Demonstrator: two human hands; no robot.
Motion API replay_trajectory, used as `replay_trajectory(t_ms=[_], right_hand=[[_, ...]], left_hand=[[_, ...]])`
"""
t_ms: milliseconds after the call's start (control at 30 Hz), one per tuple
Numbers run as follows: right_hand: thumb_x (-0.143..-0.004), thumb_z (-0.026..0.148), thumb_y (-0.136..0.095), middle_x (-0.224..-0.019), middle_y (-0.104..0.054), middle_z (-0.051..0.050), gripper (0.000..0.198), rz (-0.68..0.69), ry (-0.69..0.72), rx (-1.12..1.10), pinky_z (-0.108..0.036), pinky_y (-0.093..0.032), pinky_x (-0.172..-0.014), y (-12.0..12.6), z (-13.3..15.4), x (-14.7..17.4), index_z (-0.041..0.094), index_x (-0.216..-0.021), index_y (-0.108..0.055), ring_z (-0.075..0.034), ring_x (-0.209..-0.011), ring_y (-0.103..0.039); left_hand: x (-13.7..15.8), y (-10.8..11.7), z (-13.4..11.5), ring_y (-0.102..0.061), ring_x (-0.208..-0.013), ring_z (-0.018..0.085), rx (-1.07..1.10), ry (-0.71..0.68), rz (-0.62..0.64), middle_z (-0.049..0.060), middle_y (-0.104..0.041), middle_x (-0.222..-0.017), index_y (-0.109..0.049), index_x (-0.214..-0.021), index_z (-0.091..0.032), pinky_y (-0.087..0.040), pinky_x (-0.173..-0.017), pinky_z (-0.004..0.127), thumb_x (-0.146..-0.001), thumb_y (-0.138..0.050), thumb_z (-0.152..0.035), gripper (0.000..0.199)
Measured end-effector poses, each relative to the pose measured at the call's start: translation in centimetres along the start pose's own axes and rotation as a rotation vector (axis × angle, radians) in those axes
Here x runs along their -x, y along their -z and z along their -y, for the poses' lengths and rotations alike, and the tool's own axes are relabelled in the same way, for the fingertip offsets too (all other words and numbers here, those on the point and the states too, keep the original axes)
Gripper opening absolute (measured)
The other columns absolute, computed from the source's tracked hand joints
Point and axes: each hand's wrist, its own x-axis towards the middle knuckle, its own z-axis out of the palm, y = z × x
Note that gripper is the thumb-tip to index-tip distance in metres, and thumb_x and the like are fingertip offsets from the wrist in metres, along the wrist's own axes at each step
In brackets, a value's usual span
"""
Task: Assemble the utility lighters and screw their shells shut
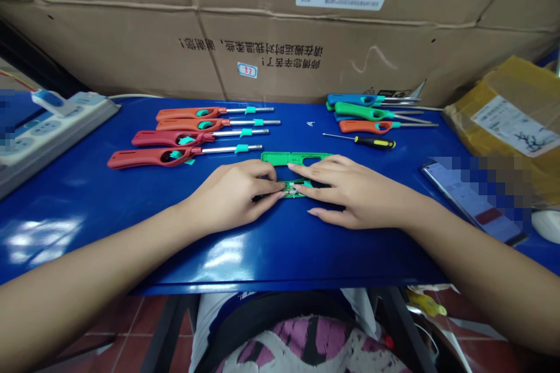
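An opened green lighter half (292, 189) lies on the blue table between my hands, small inner parts showing in it. My left hand (238, 192) pinches at its left end with thumb and fingertips; whether a tiny part is between them I cannot make out. My right hand (350, 192) rests over its right end, fingers spread, one fingertip on the inner parts. Just behind lies the matching green shell half (277, 158), partly covered by my right hand. Both right ends are hidden under the fingers.
Several red and orange lighters (170, 139) lie at the left back, more lighters (363, 111) at the right back. A screwdriver (376, 142) lies before those. A power strip (56, 128) is at left; a phone (472, 198) and a yellow-taped parcel (511, 111) at right. A cardboard box (144, 52) stands behind.
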Motion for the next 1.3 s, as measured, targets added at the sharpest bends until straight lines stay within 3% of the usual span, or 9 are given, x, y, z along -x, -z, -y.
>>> replay_trajectory(t_ms=[133, 300, 433, 700, 900, 1067, 1300], right_hand=[[-0.101, 0.037, -0.053, -0.156, -0.048, -0.018, 0.042, -0.014, -0.007, 0.02, -0.052, -0.043, -0.108, 0.0, 0.3, -0.1, 0.015, -0.135, -0.064, -0.03, -0.128, -0.06], [-0.101, 0.028, -0.053, -0.147, -0.059, -0.015, 0.031, -0.211, -0.049, -0.038, -0.048, -0.047, -0.104, -0.6, -0.2, -0.1, 0.014, -0.122, -0.072, -0.028, -0.123, -0.064], [-0.099, 0.026, -0.057, -0.141, -0.065, -0.013, 0.027, -0.261, -0.031, -0.046, -0.047, -0.049, -0.1, -0.9, -0.7, 0.0, 0.016, -0.118, -0.073, -0.027, -0.117, -0.067], [-0.101, 0.027, -0.055, -0.135, -0.069, -0.011, 0.03, -0.216, -0.033, -0.079, -0.045, -0.046, -0.103, -1.2, -0.6, -0.1, 0.017, -0.124, -0.07, -0.026, -0.122, -0.064], [-0.102, 0.031, -0.051, -0.154, -0.052, -0.016, 0.04, -0.064, 0.009, 0.019, -0.05, -0.043, -0.109, -0.6, -0.4, 0.0, 0.015, -0.137, -0.063, -0.029, -0.128, -0.059], [-0.103, 0.034, -0.051, -0.157, -0.046, -0.019, 0.046, 0.023, -0.021, 0.098, -0.052, -0.042, -0.11, -0.5, -0.3, 0.1, 0.015, -0.144, -0.057, -0.032, -0.132, -0.056], [-0.103, 0.033, -0.05, -0.155, -0.05, -0.019, 0.044, -0.025, -0.018, 0.09, -0.054, -0.042, -0.109, -0.4, -0.2, -0.2, 0.013, -0.14, -0.06, -0.032, -0.128, -0.059]], left_hand=[[0.0, 0.1, -0.1, -0.07, -0.09, 0.019, -0.04, -0.015, -0.006, 0.006, -0.072, -0.101, -0.078, -0.107, -0.02, -0.055, -0.078, 0.028, -0.101, -0.055, -0.03, 0.026], [0.0, -0.1, 0.0, -0.07, -0.091, 0.019, -0.014, -0.036, -0.024, 0.006, -0.073, -0.099, -0.077, -0.107, -0.018, -0.056, -0.081, 0.029, -0.101, -0.056, -0.028, 0.025], [0.1, -0.3, 0.0, -0.07, -0.088, 0.018, 0.026, -0.057, -0.06, 0.006, -0.073, -0.097, -0.077, -0.106, -0.016, -0.057, -0.082, 0.028, -0.1, -0.057, -0.026, 0.023], [0.2, -0.3, 0.0, -0.07, -0.085, 0.017, 0.062, -0.057, -0.094, 0.007, -0.073, -0.095, -0.077, -0.106, -0.015, -0.059, -0.081, 0.028, -0.098, -0.059, -0.023, 0.021], [0.1, -0.5, 0.1, -0.07, -0.083, 0.018, 0.073, -0.054, -0.081, 0.007, -0.072, -0.093, -0.077, -0.104, -0.013, -0.058, -0.079, 0.029, -0.099, -0.058, -0.023, 0.022], [0.0, -0.6, 0.1, -0.07, -0.083, 0.017, 0.089, -0.051, -0.075, 0.007, -0.071, -0.094, -0.077, -0.105, -0.013, -0.057, -0.079, 0.029, -0.1, -0.058, -0.024, 0.022], [0.0, -0.6, -0.1, -0.07, -0.08, 0.016, 0.088, -0.028, -0.085, 0.006, -0.071, -0.093, -0.077, -0.106, -0.013, -0.056, -0.074, 0.026, -0.099, -0.06, -0.025, 0.021]])
